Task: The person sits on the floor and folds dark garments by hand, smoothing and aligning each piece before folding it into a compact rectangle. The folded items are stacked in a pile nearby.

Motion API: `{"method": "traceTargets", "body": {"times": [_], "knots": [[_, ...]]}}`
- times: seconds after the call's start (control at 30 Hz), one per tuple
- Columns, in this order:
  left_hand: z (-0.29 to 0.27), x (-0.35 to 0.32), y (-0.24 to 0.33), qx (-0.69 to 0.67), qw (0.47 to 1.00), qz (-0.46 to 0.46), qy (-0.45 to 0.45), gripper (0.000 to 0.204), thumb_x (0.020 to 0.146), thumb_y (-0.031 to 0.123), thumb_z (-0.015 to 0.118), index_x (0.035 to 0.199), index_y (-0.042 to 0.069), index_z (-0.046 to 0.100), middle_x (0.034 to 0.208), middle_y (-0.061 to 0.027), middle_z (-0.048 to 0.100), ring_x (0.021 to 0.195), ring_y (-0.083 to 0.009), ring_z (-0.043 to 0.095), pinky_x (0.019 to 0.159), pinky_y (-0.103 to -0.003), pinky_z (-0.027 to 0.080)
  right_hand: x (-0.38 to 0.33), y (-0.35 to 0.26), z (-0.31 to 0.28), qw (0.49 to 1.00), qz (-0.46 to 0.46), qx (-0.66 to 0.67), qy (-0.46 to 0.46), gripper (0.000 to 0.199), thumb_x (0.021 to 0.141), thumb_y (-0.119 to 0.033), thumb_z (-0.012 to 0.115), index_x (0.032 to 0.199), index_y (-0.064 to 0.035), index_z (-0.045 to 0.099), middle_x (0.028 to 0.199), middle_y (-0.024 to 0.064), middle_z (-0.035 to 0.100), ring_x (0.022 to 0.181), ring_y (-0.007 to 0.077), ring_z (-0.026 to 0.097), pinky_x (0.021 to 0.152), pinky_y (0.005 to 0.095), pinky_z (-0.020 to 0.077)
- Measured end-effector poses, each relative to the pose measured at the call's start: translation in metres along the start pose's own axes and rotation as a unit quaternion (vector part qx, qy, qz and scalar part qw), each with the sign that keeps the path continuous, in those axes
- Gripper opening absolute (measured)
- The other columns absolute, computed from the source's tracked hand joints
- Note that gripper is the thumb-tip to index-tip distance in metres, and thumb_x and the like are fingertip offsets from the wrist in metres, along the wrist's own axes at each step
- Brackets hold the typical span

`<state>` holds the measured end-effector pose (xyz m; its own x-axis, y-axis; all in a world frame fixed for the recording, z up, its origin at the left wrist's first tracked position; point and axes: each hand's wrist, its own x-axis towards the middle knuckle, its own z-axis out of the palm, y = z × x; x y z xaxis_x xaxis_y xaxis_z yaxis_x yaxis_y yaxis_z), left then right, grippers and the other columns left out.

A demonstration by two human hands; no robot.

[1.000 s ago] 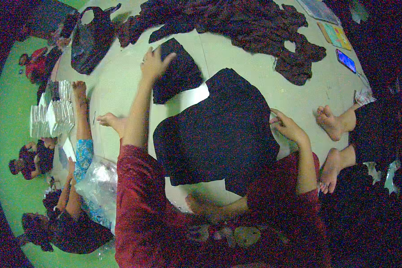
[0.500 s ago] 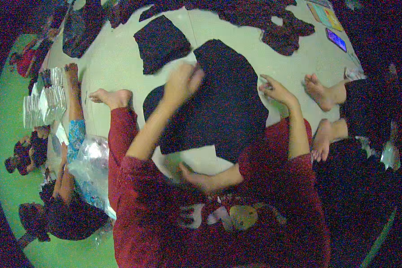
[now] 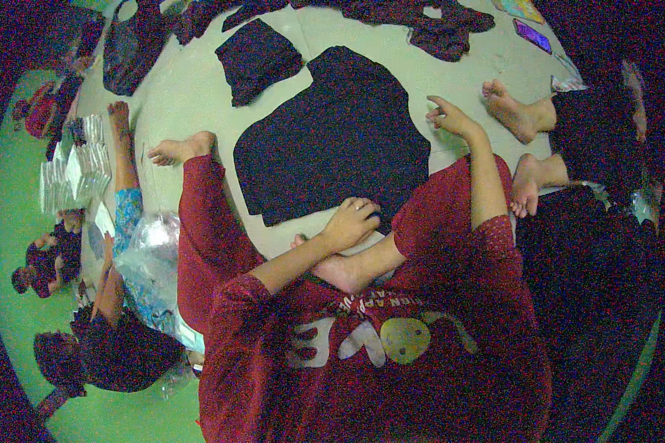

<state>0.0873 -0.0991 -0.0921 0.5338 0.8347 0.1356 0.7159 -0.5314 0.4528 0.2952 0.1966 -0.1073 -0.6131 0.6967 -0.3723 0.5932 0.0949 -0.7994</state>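
Head view: large dark cloth (image 3: 332, 140) tapers forward, long axis unclear.

It's dim in here: green floor (image 3: 155, 419) runs along the left, a pale surface (image 3: 181, 96) covers the middle, the right falls into darkness.

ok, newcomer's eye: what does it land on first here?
The big dark cloth dominates mid-picture, left hand at its near edge, right hand just off its right side. Then the smaller dark cloth, upper left of it, and the stacked pale packets at far left.
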Motion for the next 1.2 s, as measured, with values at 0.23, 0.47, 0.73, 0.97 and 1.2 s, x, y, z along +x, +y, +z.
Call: {"method": "traceTargets", "body": {"times": [0.23, 0.47, 0.73, 0.97, 1.2], "knots": [[-0.058, 0.031, -0.078, -0.707, 0.524, -0.466, 0.095, 0.040, 0.083, 0.042, 0.054, 0.100, 0.006, 0.056, 0.091, -0.0054, 0.060, 0.085, -0.0169, 0.057, 0.068, -0.032, 0.048, -0.009, -0.030, 0.000, 1.000, 0.012, -0.024, -0.010, 0.056, 0.081, -0.009, 0.054, 0.132, -0.0136, 0.033, 0.098, 0.0087, 0.059, 0.071, 0.0142, 0.055, 0.060, 0.0270, 0.0461], [-0.032, 0.022, 0.005, -0.314, 0.880, -0.344, 0.099, 0.029, 0.080, 0.023, 0.061, 0.088, -0.004, 0.058, 0.089, -0.0131, 0.059, 0.084, -0.0253, 0.056, 0.070, -0.035, 0.043, -0.067, -0.106, 0.019, 0.982, -0.164, 0.095, -0.013, 0.059, 0.082, -0.006, 0.054, 0.135, -0.0122, 0.029, 0.110, 0.0077, 0.056, 0.090, 0.0140, 0.054, 0.080, 0.0276, 0.0441], [-0.031, 0.028, 0.015, -0.329, 0.854, -0.298, 0.272, 0.020, 0.078, 0.014, 0.062, 0.090, -0.002, 0.061, 0.084, -0.0141, 0.058, 0.078, -0.0268, 0.058, 0.068, -0.032, 0.045, -0.128, -0.117, 0.106, 0.978, -0.133, 0.001, -0.159, 0.066, 0.078, -0.016, 0.064, 0.134, -0.0110, 0.029, 0.126, 0.0123, 0.046, 0.112, 0.0256, 0.048, 0.092, 0.0344, 0.0393], [-0.026, 0.006, 0.008, -0.045, 0.955, -0.183, 0.229, 0.053, 0.067, 0.022, 0.068, 0.115, 0.010, 0.049, 0.112, -0.0144, 0.048, 0.099, -0.0316, 0.051, 0.082, -0.041, 0.043, -0.119, -0.115, 0.106, 0.974, -0.179, -0.085, -0.106, 0.056, 0.075, -0.003, 0.057, 0.127, -0.0075, 0.036, 0.125, 0.0158, 0.046, 0.115, 0.0305, 0.045, 0.096, 0.0372, 0.0369], [-0.089, -0.123, -0.072, 0.165, 0.863, -0.475, 0.056, 0.026, 0.069, 0.009, 0.056, 0.094, 0.006, 0.053, 0.087, -0.0156, 0.051, 0.081, -0.0327, 0.056, 0.066, -0.042, 0.046, -0.142, -0.113, 0.080, 0.983, -0.127, -0.081, -0.106, 0.058, 0.072, 0.009, 0.049, 0.125, -0.0116, 0.040, 0.103, 0.0101, 0.053, 0.095, 0.0236, 0.053, 0.088, 0.0337, 0.0406]]}}
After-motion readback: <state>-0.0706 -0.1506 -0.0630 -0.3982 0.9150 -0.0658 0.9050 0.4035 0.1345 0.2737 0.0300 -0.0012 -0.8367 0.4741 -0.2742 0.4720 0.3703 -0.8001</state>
